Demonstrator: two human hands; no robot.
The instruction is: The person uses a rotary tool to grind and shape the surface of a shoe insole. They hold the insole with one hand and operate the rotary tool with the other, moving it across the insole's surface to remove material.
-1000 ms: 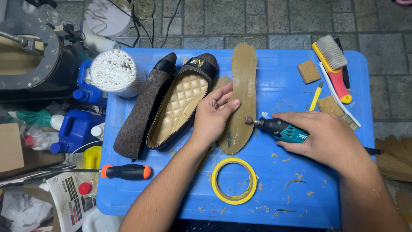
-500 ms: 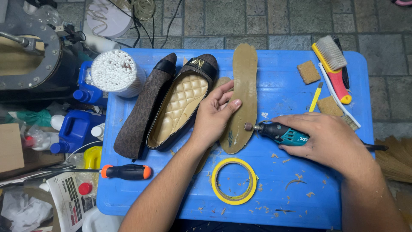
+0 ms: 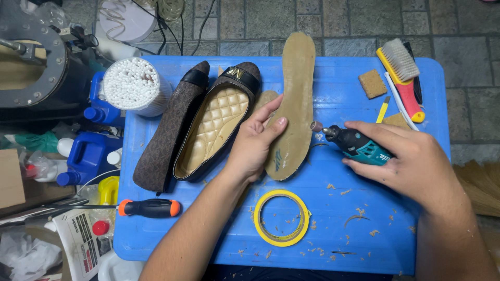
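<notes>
I am pinning the tan insole [image 3: 295, 106] flat to the blue table [image 3: 333, 229] with my left hand [image 3: 253, 143], fingers spread across its lower half rather than wrapped around it; my right hand [image 3: 411, 164] is closing firmly around the teal rotary tool [image 3: 354, 144], and its small sanding tip is sitting just beside the insole's right edge, though I am not able to tell whether it is actually touching. Judging by the tan shavings lying on the table near the yellow tape ring [image 3: 283, 218], some grinding is already done; the edge near the tip is looking rough, so I am guessing more is left, and the insole is lying outside the shoes. The two brown flats [image 3: 195, 125] are lying just left of my hand, one showing its quilted gold lining. The rear of the tool is hiding under my palm; a smaller tan piece is peeking out beneath my left fingers, too covered to identify; the brush [image 3: 403, 73] and screwdriver [image 3: 149, 208] are lying untouched.
</notes>
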